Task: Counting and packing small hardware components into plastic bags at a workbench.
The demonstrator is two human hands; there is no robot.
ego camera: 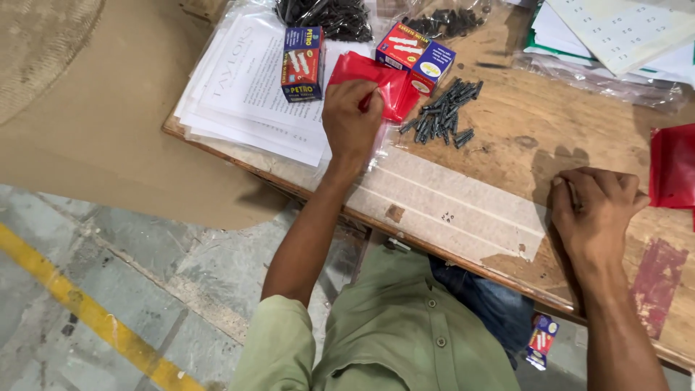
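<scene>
My left hand (351, 116) rests on a stack of small red plastic bags (394, 83) on the wooden table (507, 152), its fingers pinching the top bag. Just right of the bags lies a pile of several dark plastic wall plugs (443, 112). My right hand (595, 210) lies near the table's front edge with its fingers curled; something thin seems to be held in them, but I cannot make out what. A red bag (672, 166) lies just right of that hand.
Two small blue-and-red boxes (302, 64) (415, 54) stand behind the bags. Printed sheets in clear plastic (246, 87) lie at the left, more papers (615, 32) at the back right. Bags of dark plugs (326, 16) sit at the back. Another small box (541, 340) lies on the floor.
</scene>
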